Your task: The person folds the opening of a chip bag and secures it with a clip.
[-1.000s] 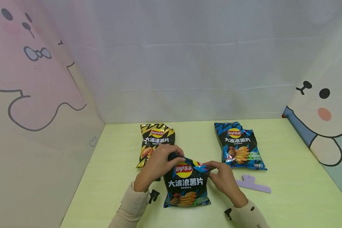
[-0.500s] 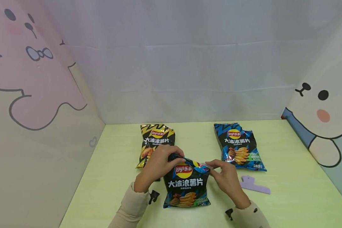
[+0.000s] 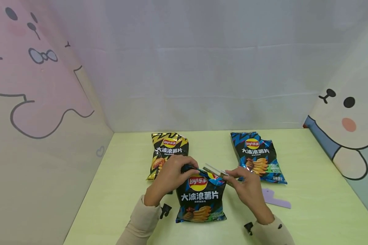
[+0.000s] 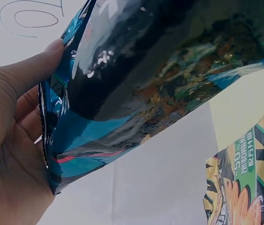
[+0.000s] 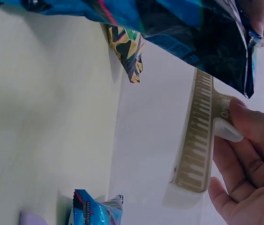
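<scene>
A blue-and-black Lay's chip bag (image 3: 199, 204) stands near the middle of the table, its top edge folded over. My left hand (image 3: 173, 172) pinches that fold at its left part; in the left wrist view the thumb presses on the blue foil. My right hand (image 3: 247, 187) pinches a white-and-gold bag clip (image 5: 198, 136) by its handle, thumb on one side and fingers on the other. In the head view the clip's long bar lies along the right part of the bag's top; whether it touches the foil I cannot tell.
Behind my left hand lies a yellow-and-black chip bag (image 3: 171, 141) with a torn corner. Another blue chip bag (image 3: 256, 153), also torn at the top, lies at the back right. A purple bag clip (image 3: 276, 200) lies right of my right hand. Printed cloth walls (image 3: 184, 85) enclose the table.
My right hand has shifted slightly up and right from the bag's upper corner. The white-and-gold clip has come into sight above the fold. My left hand and the bag have barely moved.
</scene>
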Demonstrator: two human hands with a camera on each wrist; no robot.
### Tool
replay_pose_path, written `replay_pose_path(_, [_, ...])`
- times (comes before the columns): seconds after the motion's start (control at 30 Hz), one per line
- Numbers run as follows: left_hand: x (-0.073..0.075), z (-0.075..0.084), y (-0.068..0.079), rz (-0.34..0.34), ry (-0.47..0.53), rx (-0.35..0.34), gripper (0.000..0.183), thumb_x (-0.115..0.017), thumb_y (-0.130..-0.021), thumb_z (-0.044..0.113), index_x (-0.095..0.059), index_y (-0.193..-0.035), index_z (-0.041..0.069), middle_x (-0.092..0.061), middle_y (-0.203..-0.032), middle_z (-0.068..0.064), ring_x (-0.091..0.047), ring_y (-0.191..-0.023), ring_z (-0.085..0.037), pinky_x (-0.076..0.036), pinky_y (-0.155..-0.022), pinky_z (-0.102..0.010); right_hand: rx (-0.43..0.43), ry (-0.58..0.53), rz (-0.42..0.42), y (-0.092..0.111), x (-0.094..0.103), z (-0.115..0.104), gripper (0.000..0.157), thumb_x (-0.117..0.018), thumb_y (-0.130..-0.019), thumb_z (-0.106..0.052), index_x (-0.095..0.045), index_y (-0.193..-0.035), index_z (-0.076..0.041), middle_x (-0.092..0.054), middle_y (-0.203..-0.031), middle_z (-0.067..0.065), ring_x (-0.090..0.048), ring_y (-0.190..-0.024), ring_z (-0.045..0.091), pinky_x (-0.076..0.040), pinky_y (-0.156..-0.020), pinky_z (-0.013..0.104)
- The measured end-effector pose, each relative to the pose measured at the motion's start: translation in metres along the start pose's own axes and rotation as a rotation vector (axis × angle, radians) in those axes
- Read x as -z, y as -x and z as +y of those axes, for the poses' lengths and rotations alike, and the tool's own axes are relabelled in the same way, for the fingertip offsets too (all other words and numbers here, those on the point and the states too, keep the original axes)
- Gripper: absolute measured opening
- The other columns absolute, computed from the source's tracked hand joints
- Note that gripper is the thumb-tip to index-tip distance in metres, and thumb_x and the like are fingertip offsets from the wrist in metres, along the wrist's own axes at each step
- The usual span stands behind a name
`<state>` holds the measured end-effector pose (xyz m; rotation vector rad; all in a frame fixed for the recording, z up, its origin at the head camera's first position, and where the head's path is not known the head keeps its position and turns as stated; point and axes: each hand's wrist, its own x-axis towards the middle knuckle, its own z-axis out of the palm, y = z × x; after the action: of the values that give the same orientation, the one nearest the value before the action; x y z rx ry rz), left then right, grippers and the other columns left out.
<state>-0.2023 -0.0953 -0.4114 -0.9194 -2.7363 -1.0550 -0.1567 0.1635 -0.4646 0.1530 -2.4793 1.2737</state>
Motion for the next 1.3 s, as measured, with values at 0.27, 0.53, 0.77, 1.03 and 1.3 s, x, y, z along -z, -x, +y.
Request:
replay_pose_path(0.27, [-0.001,0.000,0.000,0.010,-0.012,-0.018,0.011,-0.076,-0.089,0.031,-0.074,-0.097,0.023,-0.076,-0.097,0.010,-0.066,-0.091,-0.006,-0.052,-0.097,-0.039,-0.009,-0.056,0.039,-0.002,0.006,-0.003,0.011,-0.083,-0.077,-0.001,-0.079,-0.085,-0.007,-0.079,-0.086,0.012,-0.060,-0.123,0.050,-0.041,-0.109,0.064])
replay_pose_path(0.53, [-0.001,0.000,0.000,0.001,0.009,0.002,0.011,-0.076,-0.090,0.030,-0.074,-0.098,0.022,-0.076,-0.098,0.009,-0.065,-0.094,-0.008,-0.051,-0.098,-0.040,-0.019,-0.089,0.059,-0.002,0.014,-0.005,0.011,-0.083,-0.079,-0.003,-0.080,-0.089,-0.008,-0.078,-0.079,0.012,-0.057,-0.126,0.050,-0.039,-0.110,0.065])
replay_pose_path(0.77, [0.000,0.001,0.001,-0.007,0.043,0.032,0.011,-0.076,-0.090,0.029,-0.074,-0.098,0.023,-0.075,-0.098,0.009,-0.064,-0.095,-0.007,-0.054,-0.092,-0.036,0.024,-0.098,0.104,-0.009,0.024,-0.006,0.010,-0.083,-0.078,0.000,-0.079,-0.086,-0.005,-0.079,-0.086,0.013,-0.068,-0.114,0.006,-0.037,-0.116,0.016])
replay_pose_path(1.03, [-0.001,0.000,0.002,0.014,0.027,0.009,0.012,-0.076,-0.090,0.030,-0.072,-0.097,0.022,-0.074,-0.097,0.009,-0.064,-0.093,-0.006,-0.053,-0.093,-0.036,0.035,-0.183,0.089,-0.006,0.027,-0.016,0.018,-0.082,-0.079,0.001,-0.080,-0.095,-0.008,-0.079,-0.087,0.006,-0.064,-0.084,-0.006,-0.049,-0.082,0.009])
replay_pose_path(1.3, [-0.002,0.000,0.002,0.030,-0.003,-0.002,0.010,-0.076,-0.090,0.029,-0.073,-0.098,0.023,-0.074,-0.097,0.010,-0.063,-0.091,-0.008,-0.051,-0.093,-0.037,0.057,-0.197,-0.008,-0.007,0.023,-0.020,0.015,-0.081,-0.081,0.000,-0.079,-0.095,-0.008,-0.080,-0.096,0.011,-0.066,-0.084,-0.005,-0.052,-0.061,0.021])
